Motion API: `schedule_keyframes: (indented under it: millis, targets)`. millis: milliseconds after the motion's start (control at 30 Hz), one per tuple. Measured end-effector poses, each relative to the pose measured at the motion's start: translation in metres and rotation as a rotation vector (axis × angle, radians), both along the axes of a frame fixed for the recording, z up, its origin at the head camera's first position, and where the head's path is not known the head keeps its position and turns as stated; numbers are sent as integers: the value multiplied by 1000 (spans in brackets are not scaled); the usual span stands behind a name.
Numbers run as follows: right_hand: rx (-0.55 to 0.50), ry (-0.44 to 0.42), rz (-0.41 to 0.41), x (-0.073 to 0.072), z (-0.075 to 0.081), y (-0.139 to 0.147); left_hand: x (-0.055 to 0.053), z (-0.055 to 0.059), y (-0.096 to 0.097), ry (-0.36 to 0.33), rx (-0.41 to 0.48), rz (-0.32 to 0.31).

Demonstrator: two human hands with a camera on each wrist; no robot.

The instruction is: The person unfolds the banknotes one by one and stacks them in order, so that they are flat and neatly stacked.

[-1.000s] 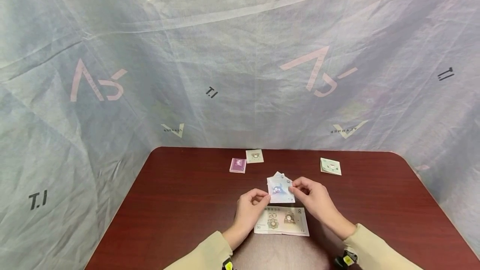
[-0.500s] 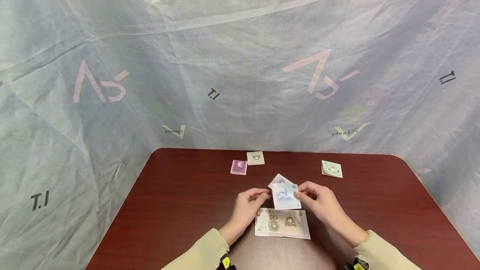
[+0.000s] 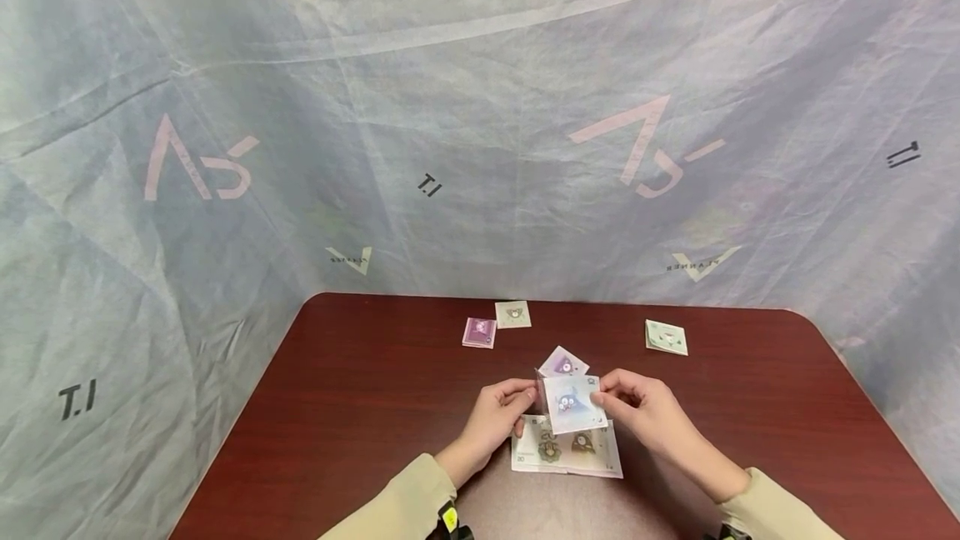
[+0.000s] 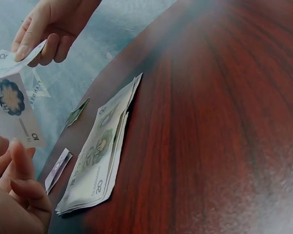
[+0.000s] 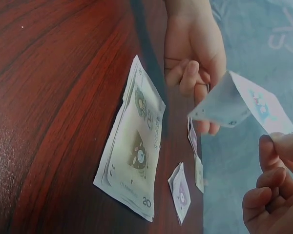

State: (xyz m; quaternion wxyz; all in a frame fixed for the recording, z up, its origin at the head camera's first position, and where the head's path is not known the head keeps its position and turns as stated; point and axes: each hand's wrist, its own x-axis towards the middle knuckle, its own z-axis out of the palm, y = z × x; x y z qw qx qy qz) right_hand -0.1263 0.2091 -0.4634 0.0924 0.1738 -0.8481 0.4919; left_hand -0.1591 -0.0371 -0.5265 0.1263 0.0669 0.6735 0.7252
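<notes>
A play banknote (image 3: 576, 408) with a blue cartoon print and a 10 hangs above the table, creased across its middle and partly unfolded. My right hand (image 3: 651, 415) pinches one end between thumb and fingers. At the other end, my left hand (image 3: 495, 419) holds the edge of the far flap, which the left wrist view shows with a dark flower print. Below the note lies a stack of 20 banknotes (image 5: 136, 146), flat on the table. Just beyond, a folded purple note (image 3: 561, 361) rests on the wood, partly covered in the head view.
Farther back on the dark red table (image 3: 360, 390) lie a small purple stack of folded notes (image 3: 479, 332) and a pale folded note (image 3: 513, 314) beside it. A green folded note (image 3: 666, 337) sits at the back right. A grey printed cloth (image 3: 480, 107) hangs behind the table.
The blue note has come nearer the body and slightly right, now overlapping the 20 stack in the head view. Its fold has opened between the hands, and the purple note behind shows more.
</notes>
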Motion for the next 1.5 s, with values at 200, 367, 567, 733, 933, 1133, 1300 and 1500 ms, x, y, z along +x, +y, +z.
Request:
schedule_keyframes:
  millis: [200,367,567,733,933,1133,1300,1500]
  targets:
    - [0,-17,-52,-1,-1,9,3,3,-6,-9,-7,43]
    - [47,-59,-132,1,-7,16,5,3,-15,32,-46,107]
    - [106,-47,-170,8,-21,18,11,5,-19,198,-283,89]
    - [138,32,-134,14,-34,18,19,6,-21,295,-432,74]
    - [184,89,-77,17,-39,18,23,6,-22,364,-517,58]
    - [203,41,-17,18,-42,19,23,2,-23,453,-591,45]
    - [222,40,38,18,-51,22,25,-4,-24,514,-662,22]
    - [218,66,77,18,-60,23,27,-7,-23,569,-730,24]
